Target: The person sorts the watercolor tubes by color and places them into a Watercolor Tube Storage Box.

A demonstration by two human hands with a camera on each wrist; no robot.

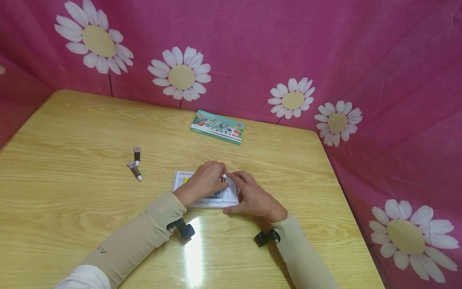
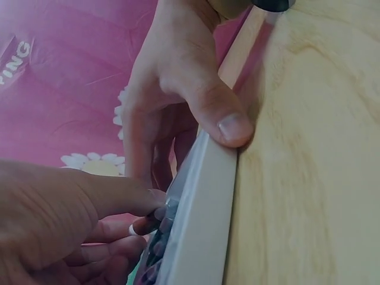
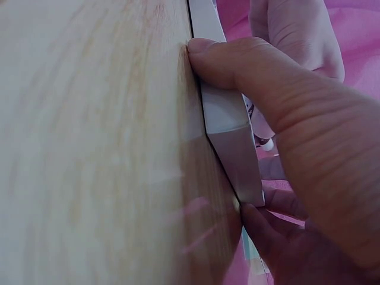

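Observation:
A white plastic tray (image 1: pixel 231 197) holding small paint tubes lies on the table in front of me. My left hand (image 1: pixel 203 180) reaches over it and pinches a brown paint tube (image 1: pixel 223 179) with a white cap between thumb and fingers, at the tray's right part. In the left wrist view the tube (image 2: pixel 145 225) sits at the fingertips, partly hidden. My right hand (image 1: pixel 254 196) grips the tray's right end, thumb (image 3: pixel 208 53) on the near side wall and fingers round the far side. A yellow tube (image 1: pixel 185 180) shows beside the left wrist; other tubes are mostly hidden.
Two dark paint tubes with white caps, one black (image 1: pixel 137 155) and one brown (image 1: pixel 135 171), lie on the table (image 1: pixel 90 192) to the left. A green printed box (image 1: pixel 217 127) lies near the back edge. A pink flowered cloth (image 1: pixel 238 52) hangs behind.

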